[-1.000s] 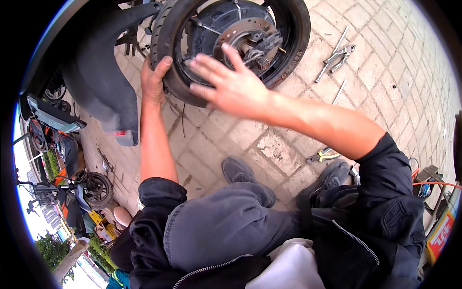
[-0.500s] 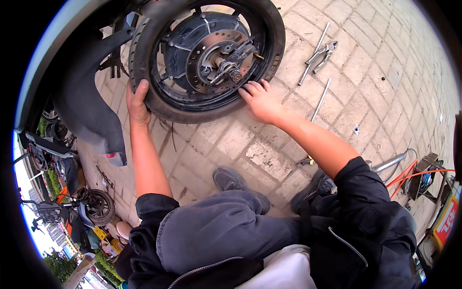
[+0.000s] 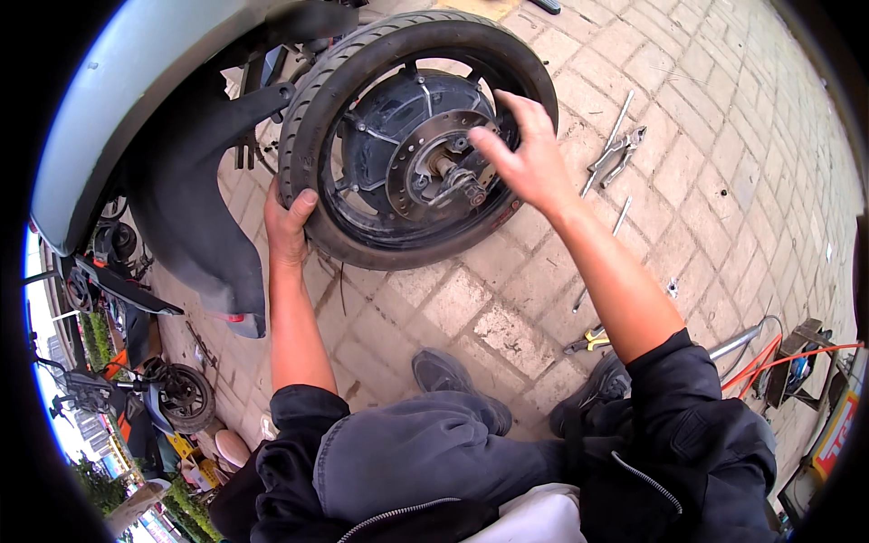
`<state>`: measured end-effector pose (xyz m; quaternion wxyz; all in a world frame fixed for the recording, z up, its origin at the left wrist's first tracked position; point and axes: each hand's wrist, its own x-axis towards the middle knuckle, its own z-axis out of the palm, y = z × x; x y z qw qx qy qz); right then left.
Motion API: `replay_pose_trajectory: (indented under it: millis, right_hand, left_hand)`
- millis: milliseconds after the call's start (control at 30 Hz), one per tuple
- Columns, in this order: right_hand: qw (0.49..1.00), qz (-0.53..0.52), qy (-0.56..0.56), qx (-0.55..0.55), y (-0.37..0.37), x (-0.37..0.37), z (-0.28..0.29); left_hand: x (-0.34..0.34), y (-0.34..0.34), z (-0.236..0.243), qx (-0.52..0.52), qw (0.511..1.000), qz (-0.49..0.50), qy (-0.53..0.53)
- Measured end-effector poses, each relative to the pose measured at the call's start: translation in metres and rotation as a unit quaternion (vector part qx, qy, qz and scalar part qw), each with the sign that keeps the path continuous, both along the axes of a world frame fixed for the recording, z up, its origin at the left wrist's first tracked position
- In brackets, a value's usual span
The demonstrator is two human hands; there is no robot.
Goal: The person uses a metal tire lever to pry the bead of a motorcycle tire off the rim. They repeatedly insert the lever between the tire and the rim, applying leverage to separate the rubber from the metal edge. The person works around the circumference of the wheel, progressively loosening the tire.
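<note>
A motor wheel (image 3: 421, 249) with a black tyre stands tilted in front of me, its hub side facing up. On the hub sit a brake disc (image 3: 407, 172) with holes and an axle (image 3: 469, 192) with its nut end pointing at me. My left hand (image 3: 288, 233) grips the tyre at its near left side, thumb on the sidewall, fingers round the tread. Above the right side of the rim, my right hand (image 3: 534, 163) is spread, thumb and fingers apart near the disc; whether they touch the brake parts I cannot tell. It holds nothing visible.
A dark fender (image 3: 190, 217) hangs left of the wheel. On the paving to the right lie pliers (image 3: 625, 156), a thin metal rod (image 3: 619, 127) and another rod (image 3: 625, 217). Yellow-handled pliers (image 3: 590, 340) lie by my right shoe (image 3: 593, 389). An orange cable (image 3: 756, 362) is at far right.
My right hand has left the tyre's near edge and moved up over the right side of the wheel, fingers opening. My left hand keeps hold of the tyre. The view has shifted slightly.
</note>
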<state>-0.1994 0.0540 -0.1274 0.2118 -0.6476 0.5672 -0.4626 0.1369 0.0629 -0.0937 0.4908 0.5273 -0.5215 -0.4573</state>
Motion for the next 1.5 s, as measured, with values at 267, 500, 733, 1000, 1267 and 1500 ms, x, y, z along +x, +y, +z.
replay_pose_trajectory:
  millis: [267,500,733,1000,1267,1500]
  right_hand:
    - [0.97,0.148,0.153,0.116,-0.047,0.029,0.049]
    - [0.984,0.07,0.141,-0.082,-0.058,0.051,0.023]
    - [0.994,0.02,-0.097,0.036,-0.057,0.012,0.014]
    - [0.857,-0.119,-0.488,0.111,0.007,0.023,0.001]
    - [0.809,-0.18,-0.529,0.183,-0.04,0.008,-0.067]
    - [0.82,-0.253,-0.424,0.29,-0.088,0.002,-0.048]
  left_hand:
    - [0.004,0.04,-0.035,-0.024,0.998,0.046,-0.028]
    - [-0.024,0.055,-0.056,0.006,0.994,0.109,0.031]
    - [-0.072,0.054,0.011,-0.036,0.995,0.081,-0.045]
    - [-0.134,0.044,0.153,-0.091,0.93,0.003,-0.357]
    - [-0.105,0.011,0.123,-0.083,0.865,-0.049,-0.492]
    - [-0.091,0.018,0.031,0.08,0.995,0.021,-0.048]
